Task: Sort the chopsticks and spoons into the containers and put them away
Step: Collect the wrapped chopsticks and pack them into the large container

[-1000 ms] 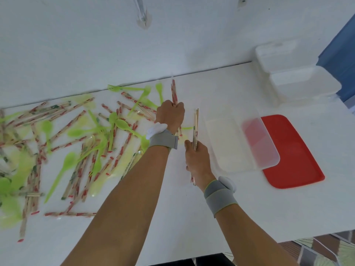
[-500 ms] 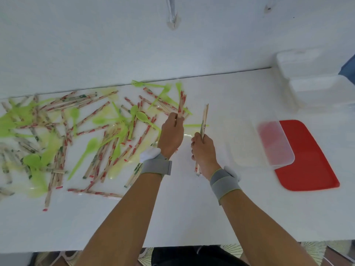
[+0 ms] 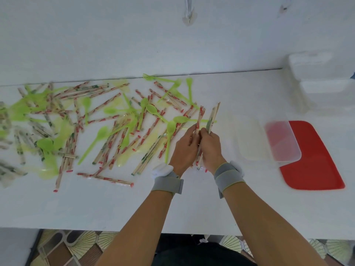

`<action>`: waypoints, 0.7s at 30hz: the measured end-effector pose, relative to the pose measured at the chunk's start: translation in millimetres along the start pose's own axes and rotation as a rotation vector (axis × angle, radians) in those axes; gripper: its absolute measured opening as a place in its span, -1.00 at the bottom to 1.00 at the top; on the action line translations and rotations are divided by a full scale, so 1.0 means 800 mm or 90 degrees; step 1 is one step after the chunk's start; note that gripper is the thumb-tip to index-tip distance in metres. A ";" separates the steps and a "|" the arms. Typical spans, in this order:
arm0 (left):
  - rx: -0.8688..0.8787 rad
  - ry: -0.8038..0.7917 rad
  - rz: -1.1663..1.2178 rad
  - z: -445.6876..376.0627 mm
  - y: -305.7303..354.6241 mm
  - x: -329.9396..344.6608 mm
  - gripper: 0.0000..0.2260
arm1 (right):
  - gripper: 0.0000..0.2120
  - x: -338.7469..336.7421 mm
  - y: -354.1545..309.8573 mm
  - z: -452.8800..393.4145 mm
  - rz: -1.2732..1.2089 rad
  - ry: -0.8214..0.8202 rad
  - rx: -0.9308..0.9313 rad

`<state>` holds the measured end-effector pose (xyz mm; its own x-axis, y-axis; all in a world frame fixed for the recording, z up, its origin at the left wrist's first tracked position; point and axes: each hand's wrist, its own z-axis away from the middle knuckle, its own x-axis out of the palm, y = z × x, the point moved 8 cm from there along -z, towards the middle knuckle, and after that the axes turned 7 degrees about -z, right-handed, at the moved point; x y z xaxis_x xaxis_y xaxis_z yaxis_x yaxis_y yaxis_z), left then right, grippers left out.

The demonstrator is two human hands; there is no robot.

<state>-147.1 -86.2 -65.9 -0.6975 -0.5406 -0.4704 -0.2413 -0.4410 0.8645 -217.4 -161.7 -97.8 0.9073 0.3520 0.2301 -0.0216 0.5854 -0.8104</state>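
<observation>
Many wrapped chopsticks [image 3: 107, 143] and green plastic spoons [image 3: 96, 139] lie scattered over the left and middle of the white table [image 3: 192, 204]. My right hand [image 3: 210, 148] grips a small bunch of wrapped chopsticks [image 3: 212, 118] that points up and away from me. My left hand [image 3: 185, 148] holds another wrapped pair [image 3: 199, 117] right beside it, the two hands touching. An open clear container [image 3: 251, 141] lies just right of my hands, partly on a red lid [image 3: 315, 160].
Two stacked white containers [image 3: 322, 81] stand at the back right by the wall. The table's near edge runs just below my forearms, with patterned floor beneath. Some green forks [image 3: 153, 77] lie among the cutlery near the wall.
My left hand has drawn back from the pile with a wrapped pair and come against my right hand. The camera view has shifted, so the table sits further right and lower.
</observation>
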 end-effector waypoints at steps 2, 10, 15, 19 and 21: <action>0.012 0.001 -0.008 -0.001 -0.001 0.002 -0.62 | -0.75 0.004 0.000 0.000 -0.024 -0.012 0.006; 0.037 0.001 -0.072 -0.010 0.001 -0.002 -0.59 | -0.69 0.020 -0.003 -0.002 -0.077 -0.044 0.030; -0.003 0.089 -0.102 -0.004 -0.008 -0.032 -0.57 | -0.73 0.026 -0.007 -0.003 -0.023 -0.022 0.001; 0.003 0.126 -0.179 -0.011 -0.028 -0.063 -0.80 | -0.78 0.024 -0.003 -0.004 -0.029 -0.009 0.018; 0.008 0.082 -0.253 -0.018 -0.036 -0.066 -0.79 | -0.84 0.026 0.000 0.001 -0.030 -0.019 0.028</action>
<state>-93.7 -54.9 -68.4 -0.4591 -0.4154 -0.7852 -0.4836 -0.6246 0.6132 -198.6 -154.0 -92.4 0.8951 0.3438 0.2839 0.0019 0.6339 -0.7734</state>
